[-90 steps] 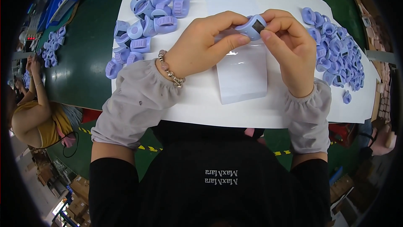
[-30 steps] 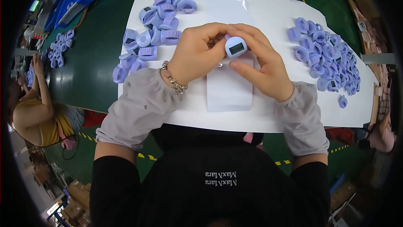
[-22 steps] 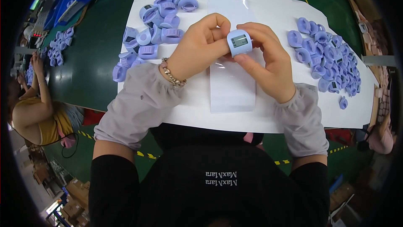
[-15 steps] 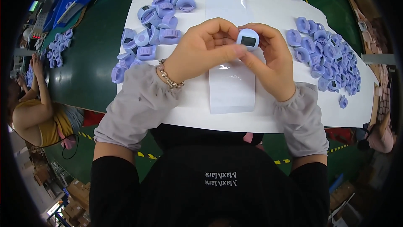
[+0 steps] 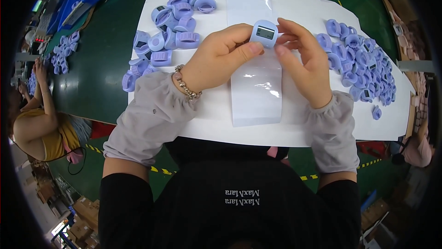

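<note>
One lilac device point(image 5: 264, 33) sits pinched in our left hand point(image 5: 220, 56), likely for viewing, our right hand point(image 5: 307, 64) spread alongside.

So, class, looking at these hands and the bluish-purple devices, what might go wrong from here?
The held device could slip: the left hand pinches it between thumb and fingers. The grey left sleeve, overlapping the left pile in this view, might nudge its nearest pieces.

A rounded, pale-blue, probably plastic device point(image 5: 265, 42) with a rectangular grey screen point(image 5: 265, 31) facing up is in the left hand point(image 5: 216, 58).
</note>
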Demonstrator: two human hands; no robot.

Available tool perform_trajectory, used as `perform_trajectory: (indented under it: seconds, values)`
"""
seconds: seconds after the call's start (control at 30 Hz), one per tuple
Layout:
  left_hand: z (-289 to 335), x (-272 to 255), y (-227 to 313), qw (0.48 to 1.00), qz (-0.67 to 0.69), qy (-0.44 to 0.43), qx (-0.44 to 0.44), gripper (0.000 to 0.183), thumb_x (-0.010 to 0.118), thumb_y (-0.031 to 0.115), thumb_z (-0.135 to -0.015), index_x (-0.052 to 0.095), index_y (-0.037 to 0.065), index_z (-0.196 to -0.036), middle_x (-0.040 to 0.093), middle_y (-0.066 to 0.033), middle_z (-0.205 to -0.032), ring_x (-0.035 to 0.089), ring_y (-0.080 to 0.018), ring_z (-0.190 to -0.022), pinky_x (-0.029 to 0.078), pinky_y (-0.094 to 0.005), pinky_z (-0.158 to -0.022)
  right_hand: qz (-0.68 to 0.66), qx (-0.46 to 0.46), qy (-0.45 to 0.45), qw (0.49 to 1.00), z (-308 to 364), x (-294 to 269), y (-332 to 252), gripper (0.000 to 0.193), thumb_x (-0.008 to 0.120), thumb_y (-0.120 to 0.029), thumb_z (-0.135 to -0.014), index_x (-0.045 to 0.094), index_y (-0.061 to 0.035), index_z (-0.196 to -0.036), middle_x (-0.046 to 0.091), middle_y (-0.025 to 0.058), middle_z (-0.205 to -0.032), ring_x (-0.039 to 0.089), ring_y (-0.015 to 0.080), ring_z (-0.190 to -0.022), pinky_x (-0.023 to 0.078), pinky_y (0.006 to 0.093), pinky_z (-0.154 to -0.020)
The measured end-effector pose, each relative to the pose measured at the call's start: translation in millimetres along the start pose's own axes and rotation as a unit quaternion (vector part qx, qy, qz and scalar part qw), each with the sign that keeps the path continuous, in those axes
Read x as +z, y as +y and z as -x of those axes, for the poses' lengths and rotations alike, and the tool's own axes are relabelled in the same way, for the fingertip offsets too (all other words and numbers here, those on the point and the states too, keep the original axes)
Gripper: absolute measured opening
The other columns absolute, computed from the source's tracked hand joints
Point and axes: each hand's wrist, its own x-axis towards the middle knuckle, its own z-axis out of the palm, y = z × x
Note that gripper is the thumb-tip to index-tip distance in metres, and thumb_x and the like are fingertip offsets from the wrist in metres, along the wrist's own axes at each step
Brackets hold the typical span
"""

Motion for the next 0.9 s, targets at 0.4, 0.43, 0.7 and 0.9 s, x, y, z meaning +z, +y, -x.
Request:
perform_trajectory:
  seconds: [0.4, 0.43, 0.7, 0.9]
  values:
    - [-6.3, 4.0, -6.5, 0.995, 0.062, 0.078, -0.01, 0.032, 0.05, 0.021, -0.097, 0.052, -0.004, -0.118, 0.061, -0.0083, -0.106, 0.059, -0.0138, -0.099, 0.046, -0.0254, -0.089, 0.308, -0.176, -0.119, 0.927, -2.0, -6.6, 7.9, 0.033, 0.075, -0.013, -0.069, 0.065, -0.0054, -0.1, 0.057, 0.01, -0.114, 0.052, 0.0278, -0.105, 0.043, 0.0339, -0.082]
    - [-6.6, 4.2, -5.3, 0.993, 0.087, 0.083, -0.016, 0.033, 0.051, 0.021, -0.096, 0.052, -0.004, -0.118, 0.061, -0.0087, -0.107, 0.059, -0.0141, -0.099, 0.046, -0.0253, -0.089, 0.308, -0.176, -0.119, 0.928, -2.4, -6.8, 10.2, 0.033, 0.075, -0.013, -0.069, 0.065, -0.0054, -0.1, 0.057, 0.01, -0.114, 0.052, 0.0278, -0.105, 0.043, 0.0339, -0.082]
    - [-5.3, 4.3, 2.5, 0.99, 0.088, 0.101, -0.036, 0.036, 0.062, 0.006, -0.088, 0.05, -0.002, -0.121, 0.06, -0.009, -0.11, 0.058, -0.0133, -0.103, 0.047, -0.0249, -0.09, 0.151, -0.03, 0.023, 0.988, -0.2, 0.2, 3.1, 0.021, 0.07, -0.003, -0.076, 0.066, -0.0042, -0.096, 0.063, 0.0104, -0.089, 0.058, 0.0269, -0.081, 0.045, 0.0298, -0.069]
    - [-7.5, 5.0, 4.0, 0.985, 0.099, 0.132, -0.048, 0.034, 0.062, 0.005, -0.087, 0.052, -0.002, -0.119, 0.062, -0.0077, -0.107, 0.06, -0.0113, -0.098, 0.047, -0.0236, -0.089, 0.354, -0.23, 0.075, 0.903, -5.4, 3.9, -1.1, 0.025, 0.071, -0.003, -0.073, 0.068, -0.0058, -0.097, 0.06, 0.0059, -0.085, 0.053, 0.0226, -0.074, 0.041, 0.0317, -0.069]
